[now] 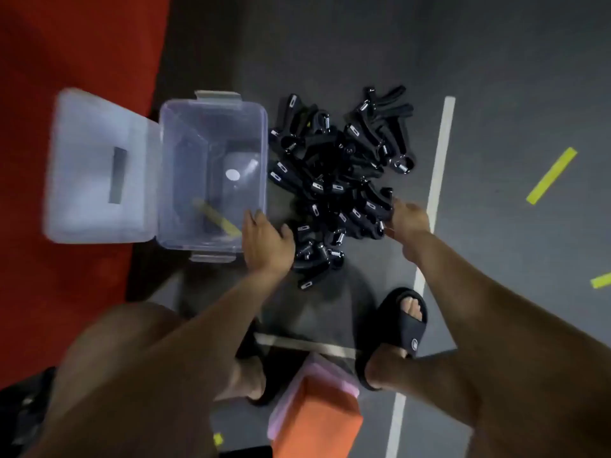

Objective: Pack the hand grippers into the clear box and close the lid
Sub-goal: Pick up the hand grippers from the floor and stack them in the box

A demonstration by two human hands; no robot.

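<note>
A pile of several black hand grippers (344,173) with metal springs lies on the grey floor. Left of it stands the clear box (264,153), open, with no grippers inside. Its lid (96,166) lies flat on the red mat, to the box's left. My left hand (266,241) hovers with relaxed fingers between the box's near right corner and the pile, holding nothing. My right hand (408,219) is at the pile's near right edge, fingers curled among the grippers; whether it grips one is hidden.
A red mat (66,61) covers the floor at the left. A white line (436,180) and yellow tape strips (550,175) mark the grey floor on the right. My feet in black sandals (405,325) stand close by, and an orange and pink block (314,411) sits between them.
</note>
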